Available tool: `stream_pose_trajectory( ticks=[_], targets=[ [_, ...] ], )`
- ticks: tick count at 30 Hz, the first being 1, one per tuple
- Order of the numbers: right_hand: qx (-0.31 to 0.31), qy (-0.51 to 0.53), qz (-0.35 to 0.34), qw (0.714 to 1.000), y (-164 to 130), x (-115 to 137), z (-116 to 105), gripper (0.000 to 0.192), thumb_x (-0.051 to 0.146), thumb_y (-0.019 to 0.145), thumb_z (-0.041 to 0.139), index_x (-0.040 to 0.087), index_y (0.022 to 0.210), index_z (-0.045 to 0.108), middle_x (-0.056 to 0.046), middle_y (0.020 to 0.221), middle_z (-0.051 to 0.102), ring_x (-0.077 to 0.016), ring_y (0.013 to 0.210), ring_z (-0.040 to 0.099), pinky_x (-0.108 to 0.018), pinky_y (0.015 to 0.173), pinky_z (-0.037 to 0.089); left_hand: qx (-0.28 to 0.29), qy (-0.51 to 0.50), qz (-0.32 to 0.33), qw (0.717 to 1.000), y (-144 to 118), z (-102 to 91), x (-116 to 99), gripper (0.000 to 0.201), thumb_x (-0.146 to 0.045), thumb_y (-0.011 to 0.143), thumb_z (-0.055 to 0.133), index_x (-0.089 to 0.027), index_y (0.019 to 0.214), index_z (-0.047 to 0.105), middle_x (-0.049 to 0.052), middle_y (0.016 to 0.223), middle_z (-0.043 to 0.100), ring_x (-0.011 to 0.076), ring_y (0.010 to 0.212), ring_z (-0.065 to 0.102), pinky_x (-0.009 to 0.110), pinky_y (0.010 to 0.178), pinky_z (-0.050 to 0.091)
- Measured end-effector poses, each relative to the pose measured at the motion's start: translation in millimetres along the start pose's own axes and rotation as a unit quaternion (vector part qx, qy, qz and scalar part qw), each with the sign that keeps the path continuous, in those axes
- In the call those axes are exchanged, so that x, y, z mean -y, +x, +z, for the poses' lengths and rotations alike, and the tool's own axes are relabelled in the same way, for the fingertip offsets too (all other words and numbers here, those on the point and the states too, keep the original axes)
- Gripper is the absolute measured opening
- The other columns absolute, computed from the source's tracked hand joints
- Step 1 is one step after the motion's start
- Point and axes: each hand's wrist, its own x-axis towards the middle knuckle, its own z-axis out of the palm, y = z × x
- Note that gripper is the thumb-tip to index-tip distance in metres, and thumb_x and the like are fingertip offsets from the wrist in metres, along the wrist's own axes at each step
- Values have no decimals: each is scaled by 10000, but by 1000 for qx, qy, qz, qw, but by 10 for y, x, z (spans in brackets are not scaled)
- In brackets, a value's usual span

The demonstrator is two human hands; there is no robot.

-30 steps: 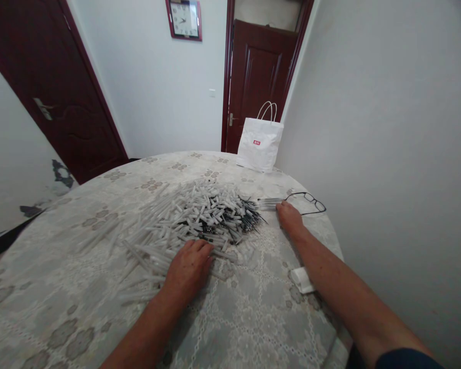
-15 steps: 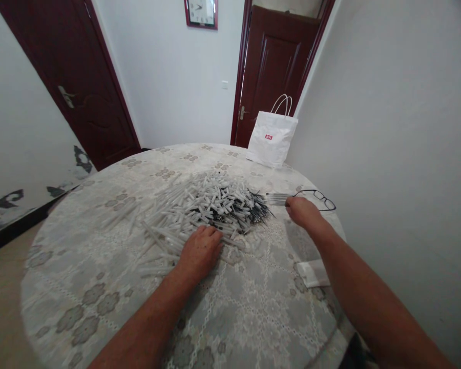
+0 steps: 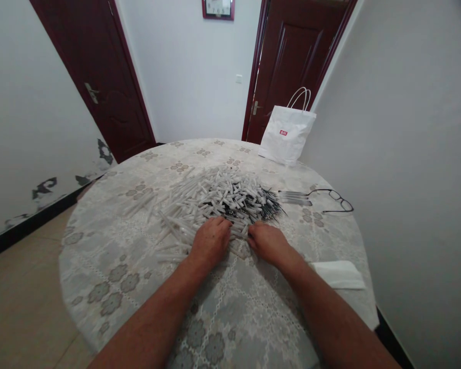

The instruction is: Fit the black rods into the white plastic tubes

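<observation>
A heap of short white plastic pieces (image 3: pixel 218 192) covers the middle of the table, with thin black rods (image 3: pixel 271 204) fanned out on its right side. Longer translucent tubes (image 3: pixel 174 225) spread along its left and near edges. At the heap's near edge lies my left hand (image 3: pixel 212 240), fingers curled down around something too small to make out. My right hand (image 3: pixel 268 241) is just to its right, thumb and fingers closed in a pinch; what they hold is hidden. A small gap separates the two hands. Right of the heap, several slim grey-white sticks (image 3: pixel 295 198) lie side by side.
Black-framed glasses (image 3: pixel 334 197) lie beyond the row of sticks. A white paper bag (image 3: pixel 287 134) stands at the back right. Near my right forearm is a flat white packet (image 3: pixel 340 275). A patterned cloth (image 3: pixel 234 318) covers the round table; a wall runs close on the right.
My right hand has come left from the row of sticks to the heap's near edge, beside my left hand. My left hand stays at the heap. The view has shifted slightly.
</observation>
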Motion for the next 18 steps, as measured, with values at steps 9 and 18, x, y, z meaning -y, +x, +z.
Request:
stream_pose_trajectory(
  ticks=[9, 18],
  targets=[
    [-128, 202, -69, 968, 8, -319, 51, 192, 306, 1000, 508, 181, 966, 649, -40, 862, 690, -167, 804, 630, -253, 747, 408, -78, -186, -103, 974, 40, -97, -98, 201, -329, 952, 551, -194, 1013, 687, 75, 962, 725, 227, 885, 670, 344, 847, 491],
    [-205, 296, -153, 920, 22, -110, 154, 222, 295, 972, 572, 197, 1139, 680, -59, 941, 725, -173, 833, 652, -266, 784, 457, -32, -553, -260, 791, 124, -144, -199, 354, -489, 829, 694, -157, 950, 683, 54, 804, 707, 222, 748, 696, 288, 571, 552]
  ],
)
